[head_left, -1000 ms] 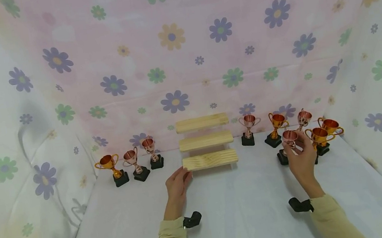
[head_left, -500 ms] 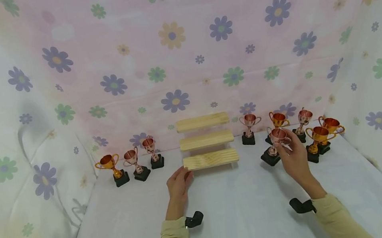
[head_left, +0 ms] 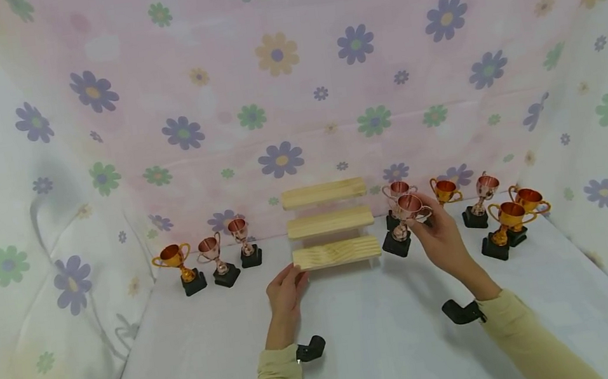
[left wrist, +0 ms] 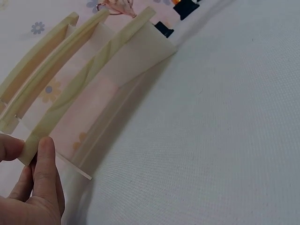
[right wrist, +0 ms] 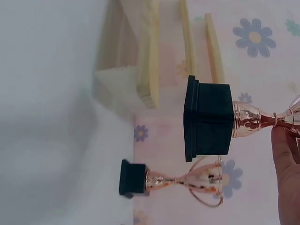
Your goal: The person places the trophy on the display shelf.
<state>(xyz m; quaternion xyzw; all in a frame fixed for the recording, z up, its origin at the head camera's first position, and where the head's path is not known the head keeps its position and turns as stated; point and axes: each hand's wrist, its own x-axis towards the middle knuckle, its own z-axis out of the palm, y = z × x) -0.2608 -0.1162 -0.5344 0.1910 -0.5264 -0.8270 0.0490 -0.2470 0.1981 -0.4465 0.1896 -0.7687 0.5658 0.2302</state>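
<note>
My left hand (head_left: pixel 283 296) pinches the front left corner of a three-step wooden display stand (head_left: pixel 337 253), thumb on one side of the plank and fingers on the other in the left wrist view. In my right hand (head_left: pixel 445 241) is a rose-gold trophy (head_left: pixel 410 205) with a black base (right wrist: pixel 211 119), gripped at the cup. It is raised above the table to the right of the stand, tilted a little in the head view. Another rose-gold trophy (right wrist: pixel 201 180) stands behind it, partly hidden in the head view.
Left of the stand are a gold trophy (head_left: pixel 172 258) and two rose-gold ones (head_left: pixel 210 250). To the right stand gold trophies (head_left: pixel 510 213) and a rose-gold one (head_left: pixel 486 188). Flowered cloth (head_left: pixel 282 109) hangs behind the white tabletop (head_left: pixel 357 330).
My right hand has carried the rose-gold trophy up from the right group and leftward toward the stand. The left hand keeps its grip on the stand.
</note>
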